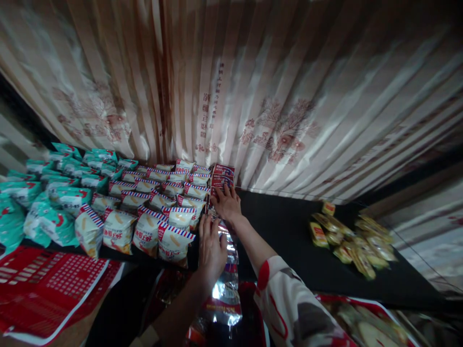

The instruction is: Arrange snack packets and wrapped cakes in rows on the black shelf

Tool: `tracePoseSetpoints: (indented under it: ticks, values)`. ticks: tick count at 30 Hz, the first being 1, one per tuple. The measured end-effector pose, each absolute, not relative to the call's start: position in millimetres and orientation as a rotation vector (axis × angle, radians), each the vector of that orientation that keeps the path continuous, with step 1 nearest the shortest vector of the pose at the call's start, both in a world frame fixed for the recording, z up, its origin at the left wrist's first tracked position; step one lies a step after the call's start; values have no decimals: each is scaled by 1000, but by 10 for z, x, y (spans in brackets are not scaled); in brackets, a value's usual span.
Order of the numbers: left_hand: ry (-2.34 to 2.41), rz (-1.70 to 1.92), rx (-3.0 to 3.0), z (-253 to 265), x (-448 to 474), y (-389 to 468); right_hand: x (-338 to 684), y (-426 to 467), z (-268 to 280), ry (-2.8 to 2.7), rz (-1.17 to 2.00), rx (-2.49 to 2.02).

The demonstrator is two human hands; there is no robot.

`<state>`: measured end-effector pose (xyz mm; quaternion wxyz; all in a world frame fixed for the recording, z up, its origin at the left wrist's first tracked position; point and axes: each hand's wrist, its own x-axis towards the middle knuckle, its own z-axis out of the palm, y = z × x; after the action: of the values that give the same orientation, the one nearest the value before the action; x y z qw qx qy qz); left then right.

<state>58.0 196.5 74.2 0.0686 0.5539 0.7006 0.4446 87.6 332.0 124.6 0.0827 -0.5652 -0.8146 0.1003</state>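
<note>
While the right hand (227, 205) lies unclenched on the strip (230, 284), fingers spread, the left hand (212, 248) sits just nearer the body at its left edge, fingers extended; whether it pinches anything, I cannot tell. Running under the hands, the strip shows dark red with white lettering, too small to read, past the right fingertips, and glossy silver nearer the body. Left of both hands, cream bags (117, 232) with striped tops carry red characters including 爱上虾; farther left are teal bags (54, 219).
</note>
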Motion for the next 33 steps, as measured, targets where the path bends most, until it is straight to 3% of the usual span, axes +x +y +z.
tracePoseSetpoints:
  ticks: [22,33]
  values:
    - [2179,1249,1730,763,558,2003,862,3401,1251,-2487,347,-1734]
    - [2138,1254,1790,773,534,1994,898,3381,1295,-2408,226,-1660]
